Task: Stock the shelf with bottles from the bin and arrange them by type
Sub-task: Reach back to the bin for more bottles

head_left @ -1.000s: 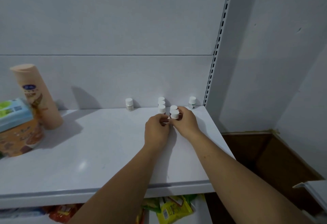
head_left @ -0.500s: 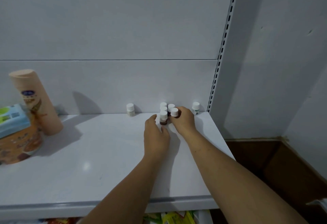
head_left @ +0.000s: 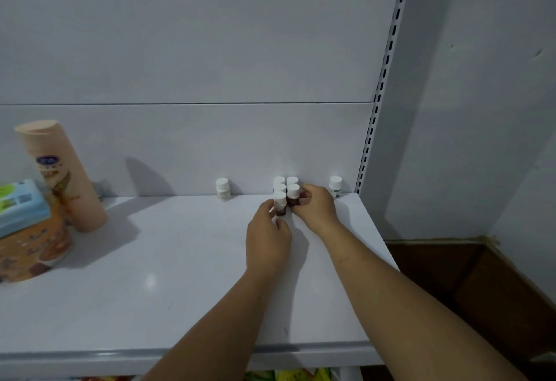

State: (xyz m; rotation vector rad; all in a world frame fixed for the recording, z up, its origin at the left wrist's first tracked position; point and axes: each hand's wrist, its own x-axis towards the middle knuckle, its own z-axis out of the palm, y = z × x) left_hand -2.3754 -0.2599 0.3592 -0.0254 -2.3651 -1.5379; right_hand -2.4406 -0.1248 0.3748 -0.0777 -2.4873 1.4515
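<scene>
Five small brown bottles [head_left: 279,188] with white caps stand clustered at the back of the white shelf [head_left: 180,275], just right of frame centre, three in the left column and two in the right. The left hand [head_left: 267,239] pinches the front-left bottle [head_left: 280,204] between thumb and fingers. The right hand [head_left: 316,209] curls its fingers round the front-right bottle [head_left: 293,195]. One white bottle [head_left: 223,189] stands apart to the left of the cluster and a second white bottle [head_left: 335,186] to its right. At the frame's left edge are one peach tube [head_left: 60,176] and one blue pack [head_left: 21,206] lying on one orange tub [head_left: 33,248].

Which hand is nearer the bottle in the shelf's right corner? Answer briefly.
Right. The right hand is just left of the bottle; the left hand is further left and forward.
</scene>
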